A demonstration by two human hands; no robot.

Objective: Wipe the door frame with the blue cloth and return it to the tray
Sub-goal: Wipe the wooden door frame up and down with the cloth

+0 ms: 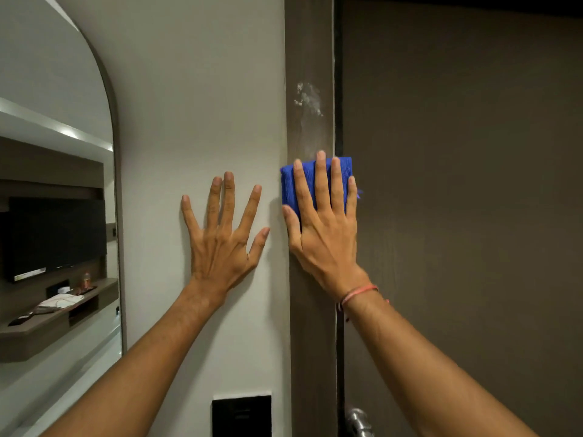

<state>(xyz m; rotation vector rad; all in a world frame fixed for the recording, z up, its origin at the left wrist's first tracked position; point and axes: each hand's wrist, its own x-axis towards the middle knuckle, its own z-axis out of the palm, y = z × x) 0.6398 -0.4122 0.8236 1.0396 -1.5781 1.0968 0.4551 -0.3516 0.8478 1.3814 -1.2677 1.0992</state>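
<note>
My right hand (321, 225) lies flat on a folded blue cloth (288, 184) and presses it against the upright brown door frame (310, 58). A whitish dusty smear (307, 99) marks the frame just above the cloth. Fingers spread, my left hand (222, 234) rests flat on the white wall (195, 89) left of the frame and holds nothing. No tray is in view.
A dark brown door (457, 184) fills the right side, with a metal handle (358, 421) at the bottom. A black wall panel (241, 416) sits low on the wall. An arched mirror (56, 216) at the left reflects a television and a shelf.
</note>
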